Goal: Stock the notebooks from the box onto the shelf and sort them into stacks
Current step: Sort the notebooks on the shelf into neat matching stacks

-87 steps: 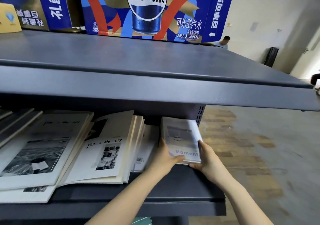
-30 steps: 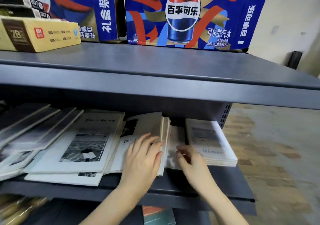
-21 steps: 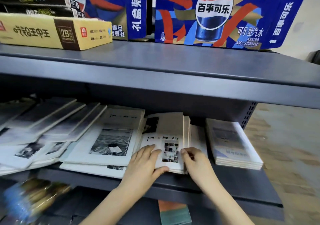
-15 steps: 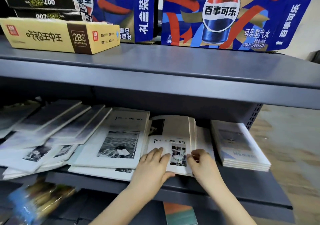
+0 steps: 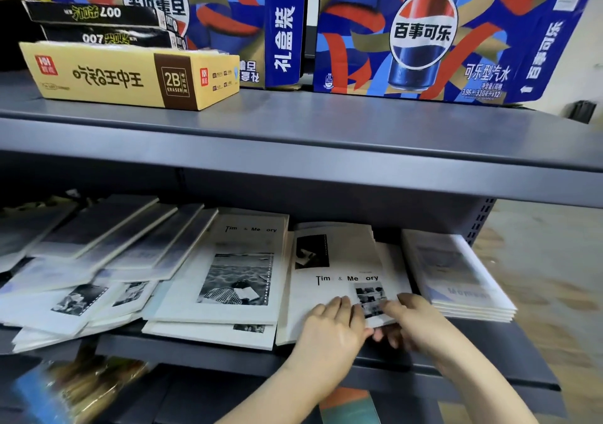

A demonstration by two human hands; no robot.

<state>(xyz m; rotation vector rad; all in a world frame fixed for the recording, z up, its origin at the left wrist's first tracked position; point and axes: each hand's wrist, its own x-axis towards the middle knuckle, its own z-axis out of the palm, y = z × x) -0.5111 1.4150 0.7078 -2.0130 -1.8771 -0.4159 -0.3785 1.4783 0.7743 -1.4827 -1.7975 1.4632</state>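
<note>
Shelf (image 5: 522, 348): notebook (image 5: 329, 280) under both hands (image 5: 329, 329)

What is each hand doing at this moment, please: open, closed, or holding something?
Left hand: open, fingers flat on the Time & Memory notebook.
Right hand: closed, pinching that notebook's near right corner.

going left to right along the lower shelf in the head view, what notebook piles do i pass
First the fanned dark-cover notebooks → beach-photo Time & Memory stack → second Time & Memory stack, with the left hand flat on it and the right hand gripping its near corner → pale blue stack.
</note>
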